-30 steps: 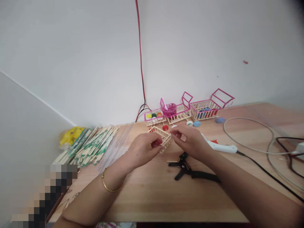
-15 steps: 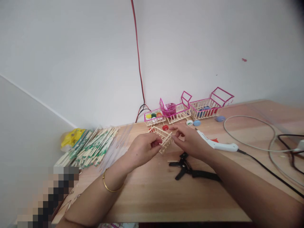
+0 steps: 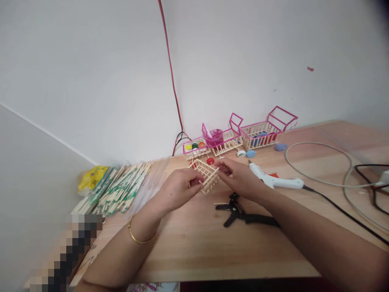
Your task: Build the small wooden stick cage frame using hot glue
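A small openwork basket of bare wooden sticks is held tilted above the table. My left hand, with a gold bangle on the wrist, pinches its left side between thumb and fingers. At its right corner, my right hand is closed, thumb and fingertips on the sticks; the exact contact is partly hidden. Just behind the basket lies a red cap. A white glue gun rests right of my right hand. Black wire-stripper-like pliers lie nearer me, a short stick by their jaws.
Along the wall stand pink-trimmed stick baskets, one with a pink cup. Blue lids lie in front. At left are bundled wooden sticks, clear rods and a yellow package. Cables loop across the right.
My right hand's fingers have curled in and closed on the basket's right corner; its index finger was extended before. My left hand keeps its hold. The view has shifted slightly.
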`<move>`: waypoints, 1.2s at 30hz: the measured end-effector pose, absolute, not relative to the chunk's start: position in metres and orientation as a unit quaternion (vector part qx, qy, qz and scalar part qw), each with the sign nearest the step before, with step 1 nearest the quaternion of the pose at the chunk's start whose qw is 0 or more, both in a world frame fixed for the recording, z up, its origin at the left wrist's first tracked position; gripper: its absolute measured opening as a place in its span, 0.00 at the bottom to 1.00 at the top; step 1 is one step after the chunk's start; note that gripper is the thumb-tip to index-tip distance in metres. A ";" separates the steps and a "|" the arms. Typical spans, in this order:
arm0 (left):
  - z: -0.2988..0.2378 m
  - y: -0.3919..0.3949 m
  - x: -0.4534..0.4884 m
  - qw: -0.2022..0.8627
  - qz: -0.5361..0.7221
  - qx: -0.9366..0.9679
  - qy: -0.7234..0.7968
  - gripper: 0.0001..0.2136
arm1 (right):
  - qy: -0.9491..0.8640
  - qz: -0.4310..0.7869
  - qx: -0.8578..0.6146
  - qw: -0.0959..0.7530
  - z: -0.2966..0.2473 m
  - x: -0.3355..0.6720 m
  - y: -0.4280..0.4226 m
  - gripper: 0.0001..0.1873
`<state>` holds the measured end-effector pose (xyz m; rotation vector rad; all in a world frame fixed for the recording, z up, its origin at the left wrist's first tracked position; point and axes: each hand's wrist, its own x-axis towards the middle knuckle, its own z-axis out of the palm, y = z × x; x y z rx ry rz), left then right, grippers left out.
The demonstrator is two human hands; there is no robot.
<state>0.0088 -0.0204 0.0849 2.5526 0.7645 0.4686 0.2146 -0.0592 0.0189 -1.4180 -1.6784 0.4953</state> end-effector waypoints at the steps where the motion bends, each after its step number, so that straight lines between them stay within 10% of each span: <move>1: 0.085 -0.020 0.008 0.216 0.167 0.922 0.276 0.08 | -0.673 0.197 -0.566 0.433 0.017 0.215 -0.058 0.11; 36: 0.085 -0.017 0.007 0.179 0.172 0.941 0.231 0.13 | -0.676 0.192 -0.559 0.440 0.014 0.215 -0.059 0.11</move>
